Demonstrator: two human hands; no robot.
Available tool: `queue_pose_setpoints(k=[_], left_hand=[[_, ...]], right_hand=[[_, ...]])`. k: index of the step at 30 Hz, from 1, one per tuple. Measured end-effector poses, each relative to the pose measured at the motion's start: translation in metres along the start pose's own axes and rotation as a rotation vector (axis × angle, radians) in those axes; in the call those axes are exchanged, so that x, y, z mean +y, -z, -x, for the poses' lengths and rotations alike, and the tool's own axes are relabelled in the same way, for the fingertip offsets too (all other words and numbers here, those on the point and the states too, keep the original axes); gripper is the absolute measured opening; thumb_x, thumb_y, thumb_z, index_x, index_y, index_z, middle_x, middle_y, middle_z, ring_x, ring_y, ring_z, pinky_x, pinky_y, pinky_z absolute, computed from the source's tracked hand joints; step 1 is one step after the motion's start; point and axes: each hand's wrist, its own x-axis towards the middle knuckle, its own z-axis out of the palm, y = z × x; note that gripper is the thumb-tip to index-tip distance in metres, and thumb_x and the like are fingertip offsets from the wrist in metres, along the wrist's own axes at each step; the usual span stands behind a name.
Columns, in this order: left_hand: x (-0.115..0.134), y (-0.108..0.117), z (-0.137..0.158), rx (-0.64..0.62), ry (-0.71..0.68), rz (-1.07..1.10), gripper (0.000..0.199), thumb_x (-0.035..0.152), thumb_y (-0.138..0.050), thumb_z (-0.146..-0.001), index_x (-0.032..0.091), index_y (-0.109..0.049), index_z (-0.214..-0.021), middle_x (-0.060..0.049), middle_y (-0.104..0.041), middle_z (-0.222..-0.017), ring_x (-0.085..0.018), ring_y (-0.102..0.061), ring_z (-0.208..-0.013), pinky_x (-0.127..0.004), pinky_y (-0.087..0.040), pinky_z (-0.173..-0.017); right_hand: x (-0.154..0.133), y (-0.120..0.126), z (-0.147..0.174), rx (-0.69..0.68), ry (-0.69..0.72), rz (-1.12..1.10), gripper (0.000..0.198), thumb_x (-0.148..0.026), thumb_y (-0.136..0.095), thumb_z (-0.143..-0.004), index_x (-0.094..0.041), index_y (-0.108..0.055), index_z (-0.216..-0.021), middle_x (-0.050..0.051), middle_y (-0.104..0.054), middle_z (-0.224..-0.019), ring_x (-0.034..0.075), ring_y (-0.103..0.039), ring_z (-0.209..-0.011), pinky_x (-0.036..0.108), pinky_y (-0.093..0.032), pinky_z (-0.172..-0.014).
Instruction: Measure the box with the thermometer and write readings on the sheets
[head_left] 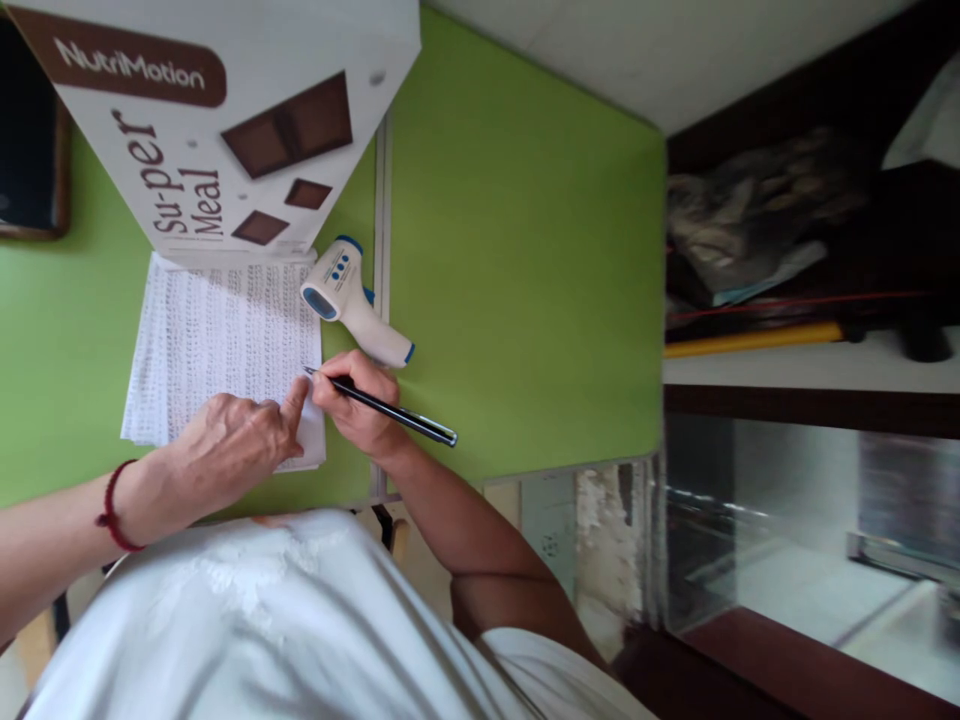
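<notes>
A stack of paper sheets (232, 325) covered in rows of small handwriting lies on the green table, its edges slightly fanned at the left. My right hand (360, 400) pinches a black pen (397, 410), whose tip meets the sheet near its right edge. Resting on the lower part of the paper, my left hand (236, 440) holds nothing. Its index finger stretches toward the pen tip and the other fingers are partly bent. Just above my right hand lies a white and blue infrared thermometer (352, 300), partly over the paper's right edge.
A white NutriMotion box (255, 60) stands at the top edge of the papers. The green table (525, 260) has a metal seam. A dark device (30, 130) lies at the far left. On the right are shelves with plastic bags (742, 220) and a yellow rod (754, 340).
</notes>
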Motion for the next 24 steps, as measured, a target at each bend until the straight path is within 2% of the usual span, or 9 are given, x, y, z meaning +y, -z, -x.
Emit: queue_pose_setpoints(k=[4,11,16,20,24], left_hand=[[0.000,0.001,0.002,-0.041,-0.055,-0.119,0.054,0.032,-0.049,-0.097,0.001,-0.039,-0.140,-0.004,-0.061,-0.056,-0.024,-0.062,-0.051,-0.029,-0.034,-0.044],[0.002,0.012,0.002,-0.042,-0.076,-0.123,0.048,0.027,-0.042,-0.100,-0.001,-0.040,-0.138,-0.007,-0.065,-0.062,-0.023,-0.064,-0.054,-0.029,-0.036,-0.045],[0.000,0.007,0.000,-0.089,-0.047,-0.120,0.055,0.030,-0.044,-0.099,0.004,-0.032,-0.146,-0.007,-0.065,-0.063,-0.024,-0.065,-0.055,-0.030,-0.039,-0.047],[0.001,0.006,0.000,-0.115,-0.038,-0.104,0.055,0.031,-0.045,-0.099,0.005,-0.033,-0.146,-0.006,-0.064,-0.058,-0.024,-0.064,-0.052,-0.029,-0.041,-0.047],[0.001,0.006,0.000,-0.088,-0.040,-0.095,0.056,0.032,-0.046,-0.098,0.004,-0.034,-0.146,-0.008,-0.065,-0.061,-0.025,-0.065,-0.055,-0.030,-0.042,-0.048]], right_hand=[[0.000,0.001,-0.001,-0.009,-0.002,0.003,0.013,-0.025,-0.056,-0.086,-0.023,-0.051,-0.073,-0.004,-0.061,-0.063,0.010,-0.058,-0.055,0.024,-0.048,-0.056],[0.000,0.001,-0.002,0.002,0.024,-0.011,0.013,-0.024,-0.058,-0.085,-0.023,-0.051,-0.074,-0.003,-0.062,-0.063,0.011,-0.058,-0.054,0.024,-0.050,-0.055],[0.002,0.000,0.001,0.023,-0.007,-0.013,0.014,-0.026,-0.054,-0.088,-0.024,-0.048,-0.076,-0.004,-0.059,-0.064,0.011,-0.058,-0.057,0.025,-0.051,-0.056],[0.003,-0.001,0.001,0.009,-0.015,-0.004,0.014,-0.025,-0.055,-0.088,-0.024,-0.047,-0.076,-0.004,-0.058,-0.065,0.011,-0.057,-0.056,0.027,-0.051,-0.057],[0.002,0.000,0.000,-0.001,0.015,-0.026,0.014,-0.024,-0.056,-0.087,-0.025,-0.047,-0.076,-0.004,-0.057,-0.064,0.010,-0.056,-0.055,0.025,-0.049,-0.055]])
